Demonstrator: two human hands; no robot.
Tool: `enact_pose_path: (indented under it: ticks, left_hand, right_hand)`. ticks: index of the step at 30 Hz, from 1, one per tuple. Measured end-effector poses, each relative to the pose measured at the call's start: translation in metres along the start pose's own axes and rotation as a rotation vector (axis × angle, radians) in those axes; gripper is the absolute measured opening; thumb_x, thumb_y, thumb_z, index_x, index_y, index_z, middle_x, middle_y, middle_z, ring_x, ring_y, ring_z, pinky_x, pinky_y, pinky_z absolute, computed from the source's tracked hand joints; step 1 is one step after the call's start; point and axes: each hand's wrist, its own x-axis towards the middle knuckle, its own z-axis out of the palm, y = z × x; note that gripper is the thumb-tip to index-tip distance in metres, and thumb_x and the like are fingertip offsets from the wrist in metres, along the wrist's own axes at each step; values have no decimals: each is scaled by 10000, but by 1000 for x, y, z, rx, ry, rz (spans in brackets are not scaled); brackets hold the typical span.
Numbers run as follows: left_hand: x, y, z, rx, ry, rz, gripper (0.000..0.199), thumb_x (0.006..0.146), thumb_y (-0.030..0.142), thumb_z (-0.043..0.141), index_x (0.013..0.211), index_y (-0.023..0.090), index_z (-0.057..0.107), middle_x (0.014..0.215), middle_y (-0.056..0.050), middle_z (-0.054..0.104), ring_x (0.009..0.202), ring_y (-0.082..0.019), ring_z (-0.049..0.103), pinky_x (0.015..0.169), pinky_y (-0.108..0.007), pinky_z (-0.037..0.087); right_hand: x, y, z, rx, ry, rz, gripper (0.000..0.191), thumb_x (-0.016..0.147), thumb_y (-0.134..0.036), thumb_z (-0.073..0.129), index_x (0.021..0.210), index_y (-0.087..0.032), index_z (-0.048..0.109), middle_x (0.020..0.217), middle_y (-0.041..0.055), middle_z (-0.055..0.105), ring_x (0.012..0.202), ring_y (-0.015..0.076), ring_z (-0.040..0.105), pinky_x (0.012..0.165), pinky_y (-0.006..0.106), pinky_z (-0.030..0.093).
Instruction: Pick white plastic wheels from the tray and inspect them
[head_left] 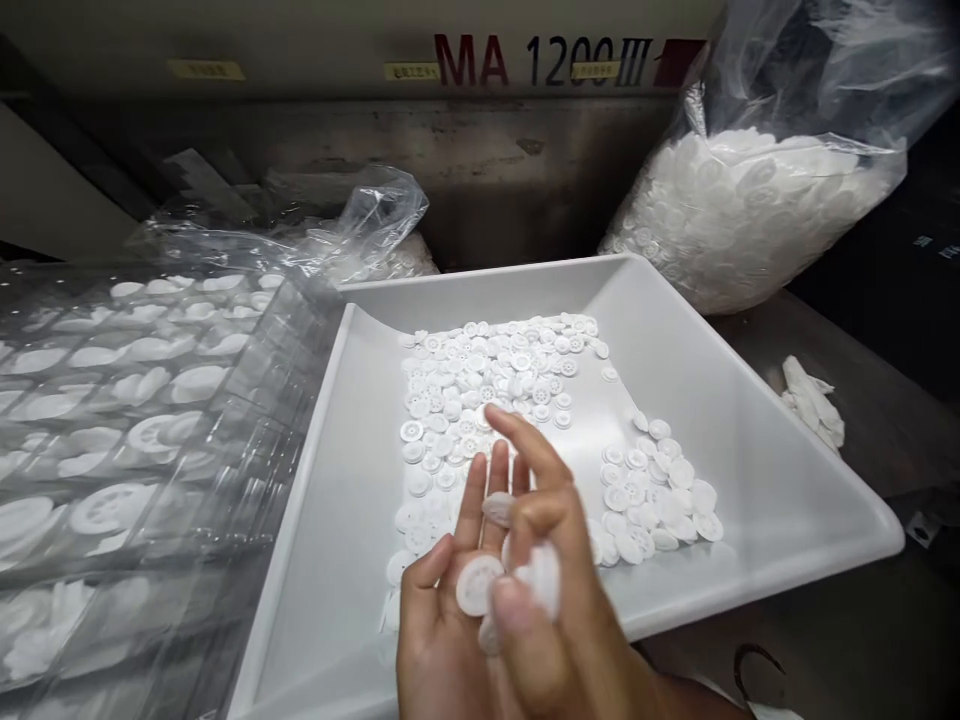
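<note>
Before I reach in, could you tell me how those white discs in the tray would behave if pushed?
The white discs look thin and light, so they'd probably slide easily; their round edges suggest they could roll.

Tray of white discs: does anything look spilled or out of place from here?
The discs all appear to lie inside the white tray, none seen over its rim. The one odd thing is a crumpled white item, possibly a glove, on the dark surface right of the tray.

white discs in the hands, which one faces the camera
The disc on the left hand: its face shows whole and sharp; the others are blurred.
</note>
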Motion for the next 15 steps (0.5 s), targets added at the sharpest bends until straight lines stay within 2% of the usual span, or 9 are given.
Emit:
enact_pose_path:
  ticks: [1, 3, 5, 7, 9, 10, 12, 14, 15]
  left_hand:
    - [0, 1, 0, -33, -14, -23, 378, 861, 381, 470, 1141, 222, 667, 1192, -91, 684, 1283, -295, 515, 1052, -433, 458]
    - [1, 3, 2, -132, -3, 14, 422, 864, 285, 441, 1220, 133, 610, 1226, -135, 667, 1245, -275, 554, 1040, -398, 471]
    - [2, 3, 5, -288, 25, 68, 463, 855, 197, 430, 1292, 89, 535, 1249, -152, 655, 1205, -249, 588, 997, -340, 506]
    - [3, 5, 5, -437, 40, 65, 463, 852, 136, 426, 1306, 94, 506, 1215, -153, 669, 1122, -218, 641, 883, -273, 562]
    - [4, 6, 3, -492, -55, -20, 358, 870, 93, 422, 1196, 124, 566, 1065, -106, 702, 894, -131, 694, 681, -174, 564]
    - [5, 7, 1, -487, -130, -71, 286, 882, 83, 433, 1107, 137, 601, 950, -58, 698, 740, -80, 673, 565, -133, 521]
    - [4, 9, -4, -422, -283, -153, 129, 894, 126, 513, 903, 163, 636, 731, 41, 614, 479, -22, 528, 374, -116, 377]
    - [-1, 12, -10, -324, -357, -181, 116, 859, 213, 627, 749, 177, 633, 606, 88, 532, 362, -8, 404, 316, -125, 279]
    - [-5, 15, -14, -300, -364, -175, 171, 822, 251, 687, 685, 172, 623, 563, 92, 511, 351, -4, 383, 335, -122, 284]
  right_hand:
    - [1, -3, -4, 10, 9, -2, 100, 789, -153, 589, 764, -248, 604, 1333, 29, 564, 1365, 240, 384, 1152, 447, 263]
    - [6, -9, -16, -21, 52, -13, 77, 802, -182, 593, 790, -257, 603, 1353, 12, 556, 1315, 236, 447, 1111, 445, 328]
    - [10, -14, -31, -94, 108, -48, 64, 798, -209, 626, 776, -260, 595, 1286, 16, 603, 1263, 243, 495, 1041, 437, 400]
    - [14, -17, -46, -152, 153, -113, 104, 777, -230, 671, 737, -253, 578, 1205, 27, 643, 1186, 261, 550, 960, 433, 450]
    - [16, -17, -60, -193, 171, -155, 138, 772, -253, 691, 710, -243, 568, 1138, 38, 667, 1098, 269, 600, 905, 432, 470]
    - [16, -15, -65, -207, 157, -150, 142, 777, -264, 693, 707, -239, 572, 1117, 43, 675, 1048, 269, 623, 885, 438, 475]
    - [15, -11, -72, -226, 68, -106, 143, 791, -280, 692, 705, -234, 587, 1094, 50, 689, 942, 265, 662, 846, 458, 488]
    - [14, -6, -75, -224, -27, -84, 161, 787, -300, 707, 692, -228, 599, 1058, 62, 705, 842, 262, 686, 789, 458, 507]
    - [14, -4, -75, -219, -47, -89, 182, 776, -312, 719, 677, -223, 596, 1034, 69, 711, 803, 261, 692, 755, 443, 514]
